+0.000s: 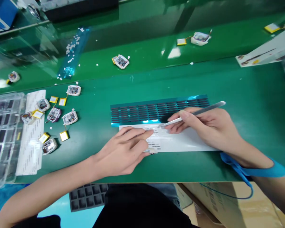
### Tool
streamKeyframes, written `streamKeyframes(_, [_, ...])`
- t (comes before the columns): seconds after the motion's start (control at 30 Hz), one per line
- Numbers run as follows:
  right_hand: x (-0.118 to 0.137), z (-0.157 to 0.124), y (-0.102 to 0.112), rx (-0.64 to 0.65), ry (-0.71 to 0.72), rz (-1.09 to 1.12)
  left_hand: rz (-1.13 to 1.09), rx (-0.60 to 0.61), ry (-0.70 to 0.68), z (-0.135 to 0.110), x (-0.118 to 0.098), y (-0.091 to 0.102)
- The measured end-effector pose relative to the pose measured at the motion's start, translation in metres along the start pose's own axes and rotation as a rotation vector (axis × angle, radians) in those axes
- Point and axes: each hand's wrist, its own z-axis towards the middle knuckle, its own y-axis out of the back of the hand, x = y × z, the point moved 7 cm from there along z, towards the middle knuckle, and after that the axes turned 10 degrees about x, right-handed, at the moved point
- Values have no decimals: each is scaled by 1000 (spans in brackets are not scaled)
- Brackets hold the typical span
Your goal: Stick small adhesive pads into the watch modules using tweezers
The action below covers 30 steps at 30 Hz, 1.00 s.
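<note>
**A worker is bringing tweezers to a label sheet on a green bench**

The right hand (211, 126) is gripping metal tweezers (192, 113) between thumb and fingers, their tip touching the top edge of the white label sheet (180, 142). That sheet is lying flat at the centre of the bench (239, 95). The left hand (123, 153) is holding nothing, its fingers loosely bent and its fingertips pressing the sheet down just at 9 o'clock of the tweezer tip. A blue liner of dark strips (156, 110) is lying against the sheet at 12 o'clock. Small circuit modules (70, 117) with yellow battery packs are lying scattered well apart at 9 o'clock, beside a clear compartment tray (2, 136). A blue wrist strap (263, 171) is circling the right wrist.
</note>
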Motion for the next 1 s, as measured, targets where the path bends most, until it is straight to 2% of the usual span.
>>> streamKeyframes(0.2, [-2,2,-1,35,-47,124,14,61,31,4,0,-4])
streamKeyframes(0.3, [1,4,5,-7,-26,169,24,29,44,4,0,-3])
streamKeyframes(0.37, [5,4,9,-44,-10,189,-6,-36,24,2,-1,1])
streamKeyframes(0.47, [18,0,12,-130,33,224,-258,-227,13,-2,1,16])
streamKeyframes(0.53, [32,-4,12,-212,88,259,-549,-314,142,-6,13,22])
streamKeyframes(0.63, [55,-4,3,-259,167,271,-968,-322,398,-10,28,17])
streamKeyframes(0.7, [67,0,-9,-223,183,235,-1167,-295,461,-10,30,13])
streamKeyframes(0.83, [76,9,-26,-144,194,103,-1339,-224,419,-8,28,6])
streamKeyframes(1.0, [71,14,-27,-146,143,48,-1341,-287,326,-9,25,3])
